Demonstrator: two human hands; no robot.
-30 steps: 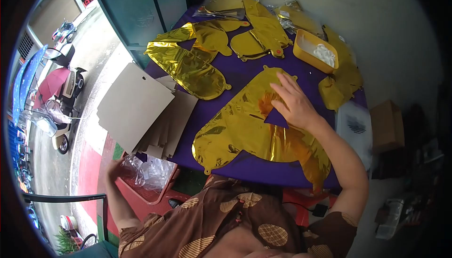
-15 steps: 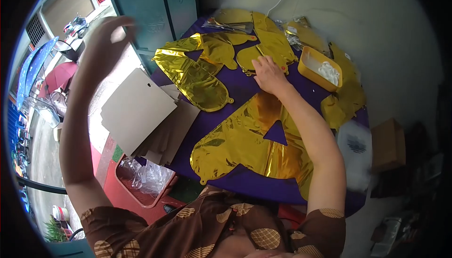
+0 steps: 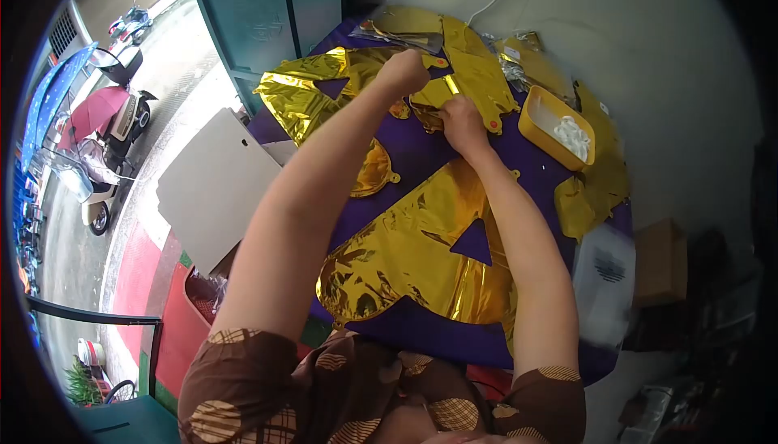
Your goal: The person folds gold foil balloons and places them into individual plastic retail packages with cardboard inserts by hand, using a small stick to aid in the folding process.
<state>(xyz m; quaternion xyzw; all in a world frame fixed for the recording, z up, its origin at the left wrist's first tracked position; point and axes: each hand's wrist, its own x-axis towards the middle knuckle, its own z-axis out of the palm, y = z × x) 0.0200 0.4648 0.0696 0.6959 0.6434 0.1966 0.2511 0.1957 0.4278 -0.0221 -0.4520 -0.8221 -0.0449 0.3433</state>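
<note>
Gold foil balloons, flat and uninflated, lie spread over the purple tablecloth (image 3: pixel 421 326). At the far side, my left hand (image 3: pixel 405 73) is closed at the edge of a foil balloon (image 3: pixel 478 67); its fingertips are partly hidden. Close to its right, my right hand (image 3: pixel 464 122) has its fingers closed on the near edge of that same balloon, which bends up a little there. A large foil balloon with a triangular hole (image 3: pixel 405 241) lies flat nearer my body, under my right forearm. Another crinkled foil balloon (image 3: pixel 296 91) lies left of my left hand, partly behind the forearm.
A yellow tray (image 3: pixel 553 148) with white pieces stands at the right. Grey cardboard sheets (image 3: pixel 215 181) lean out over the left table edge, above a red basket (image 3: pixel 198 294). A clear plastic bin (image 3: pixel 604 266) and a brown box (image 3: pixel 660 262) are at the right.
My left hand has swung from the raised far left over to the balloon beside my right hand. My right hand has gone from lying on the balloon to gripping its edge.
</note>
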